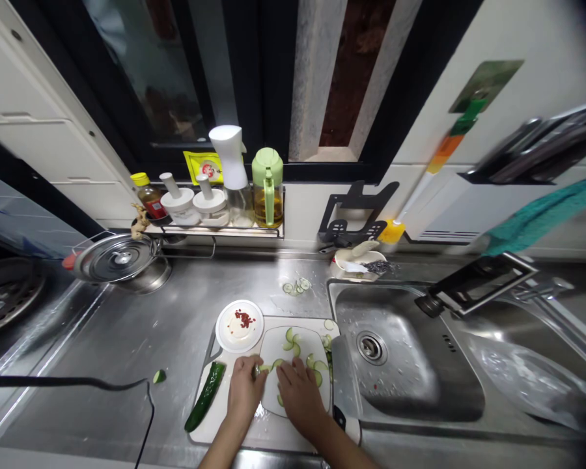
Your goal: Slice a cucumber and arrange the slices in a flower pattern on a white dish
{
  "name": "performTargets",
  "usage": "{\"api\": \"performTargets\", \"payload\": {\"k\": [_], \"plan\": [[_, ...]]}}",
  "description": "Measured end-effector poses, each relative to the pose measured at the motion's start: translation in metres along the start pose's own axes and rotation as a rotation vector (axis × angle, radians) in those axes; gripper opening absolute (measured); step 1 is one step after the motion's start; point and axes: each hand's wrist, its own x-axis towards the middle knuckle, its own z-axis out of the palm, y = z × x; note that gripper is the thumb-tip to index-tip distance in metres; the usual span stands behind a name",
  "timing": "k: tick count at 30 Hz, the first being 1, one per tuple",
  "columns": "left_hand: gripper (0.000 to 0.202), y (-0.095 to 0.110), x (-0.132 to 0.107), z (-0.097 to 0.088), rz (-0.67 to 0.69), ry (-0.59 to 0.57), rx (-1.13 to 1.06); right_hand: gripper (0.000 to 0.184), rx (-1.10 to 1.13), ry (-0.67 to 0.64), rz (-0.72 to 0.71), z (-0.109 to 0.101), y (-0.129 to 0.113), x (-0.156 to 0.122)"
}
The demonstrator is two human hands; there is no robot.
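Note:
My left hand point(245, 389) rests on the white cutting board point(215, 420) with its fingers curled in a pinch at a cucumber slice point(265, 368) by the edge of a white plate point(297, 339). My right hand point(300, 394) lies over the same plate, fingers bent down onto the slices. Several thin cucumber slices point(290, 340) lie on the plate. A whole piece of cucumber point(205, 396) lies on the board left of my left hand. A small white dish with red chilli bits point(239, 324) stands at the board's far corner.
A steel sink point(400, 352) with a tap point(473, 283) lies to the right. More slices point(295, 285) lie on the counter behind. A pot lid point(114, 258) is at the left, a shelf of bottles and jars point(215, 195) behind. A black cable point(78, 384) crosses the counter beside a cucumber end point(159, 376).

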Motion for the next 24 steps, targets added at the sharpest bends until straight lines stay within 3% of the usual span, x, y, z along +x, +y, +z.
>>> {"api": "performTargets", "payload": {"k": [4, 9, 15, 24], "plan": [[0.028, -0.003, 0.001, -0.012, 0.016, 0.021, 0.036, 0.022, 0.035, 0.031, 0.029, -0.005, 0.000, 0.000], [0.034, -0.010, -0.003, -0.028, -0.078, 0.029, 0.239, 0.010, 0.094, 0.079, 0.072, -0.006, -0.007, -0.008], [0.031, -0.008, -0.006, -0.023, -0.128, 0.005, 0.386, 0.008, 0.165, 0.086, 0.086, -0.010, -0.022, -0.016], [0.017, 0.002, 0.000, -0.022, -0.161, -0.006, 0.388, 0.010, 0.237, -0.019, 0.117, -0.014, -0.029, -0.017]]}}
